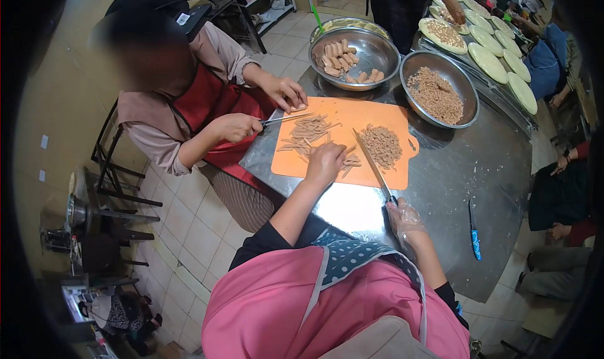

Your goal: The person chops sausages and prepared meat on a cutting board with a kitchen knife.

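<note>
On the orange cutting board (340, 110) lie thin sausage strips (307, 130) at the left and a pile of small diced pieces (380, 146) at the right. My left hand (327, 164) rests on the board with its fingers bent over some strips; the strips under the fingertips are partly hidden. My right hand (406, 217), in a clear plastic glove, grips the black handle of a knife (372, 161). Its blade lies across the board between my left hand and the diced pile.
A co-worker in a red apron (211, 101) cuts with another knife (286, 118) at the board's upper left. Beyond are a bowl of sausage pieces (384, 57), a bowl of diced pieces (469, 85) and several plates (487, 61). A blue-handled knife (475, 243) lies right.
</note>
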A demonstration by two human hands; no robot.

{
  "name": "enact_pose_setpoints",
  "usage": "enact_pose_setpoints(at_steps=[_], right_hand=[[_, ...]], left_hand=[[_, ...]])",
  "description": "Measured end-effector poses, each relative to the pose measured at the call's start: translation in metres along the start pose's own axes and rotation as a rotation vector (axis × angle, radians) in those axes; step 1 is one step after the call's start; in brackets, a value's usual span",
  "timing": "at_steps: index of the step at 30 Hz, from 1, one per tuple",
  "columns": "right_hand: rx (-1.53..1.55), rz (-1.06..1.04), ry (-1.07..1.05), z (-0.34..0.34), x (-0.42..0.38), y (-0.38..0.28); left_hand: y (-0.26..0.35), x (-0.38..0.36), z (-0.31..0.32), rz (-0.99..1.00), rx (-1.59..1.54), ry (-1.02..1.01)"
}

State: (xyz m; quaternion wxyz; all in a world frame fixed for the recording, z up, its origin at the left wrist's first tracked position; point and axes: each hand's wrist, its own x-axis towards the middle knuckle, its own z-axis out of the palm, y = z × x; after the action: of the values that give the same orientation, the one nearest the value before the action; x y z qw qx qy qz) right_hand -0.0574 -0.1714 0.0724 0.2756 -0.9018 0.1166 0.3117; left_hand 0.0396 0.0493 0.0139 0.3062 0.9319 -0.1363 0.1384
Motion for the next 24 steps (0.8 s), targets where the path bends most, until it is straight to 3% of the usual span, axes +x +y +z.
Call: enact_pose_setpoints(at_steps=[6,8,12,17,24], right_hand=[[-0.032,-0.02,0.022,0.003,0.003,0.005],[-0.037,-0.026,0.019,0.002,0.002,0.004],[-0.038,-0.032,0.022,0.001,0.002,0.003],[-0.036,-0.046,0.025,-0.002,-0.001,0.0],[-0.011,-0.015,0.019,-0.002,0.0,0.0]], left_hand=[[0.014,-0.01,-0.001,0.105,0.123,0.1],[0.011,-0.012,-0.001,0.083,0.004,-0.029],[0.007,-0.019,-0.002,0.119,0.004,-0.03],[0.006,-0.02,-0.021,0.02,0.05,-0.165],[-0.017,-0.02,-0.019,-0.021,0.087,-0.1]])
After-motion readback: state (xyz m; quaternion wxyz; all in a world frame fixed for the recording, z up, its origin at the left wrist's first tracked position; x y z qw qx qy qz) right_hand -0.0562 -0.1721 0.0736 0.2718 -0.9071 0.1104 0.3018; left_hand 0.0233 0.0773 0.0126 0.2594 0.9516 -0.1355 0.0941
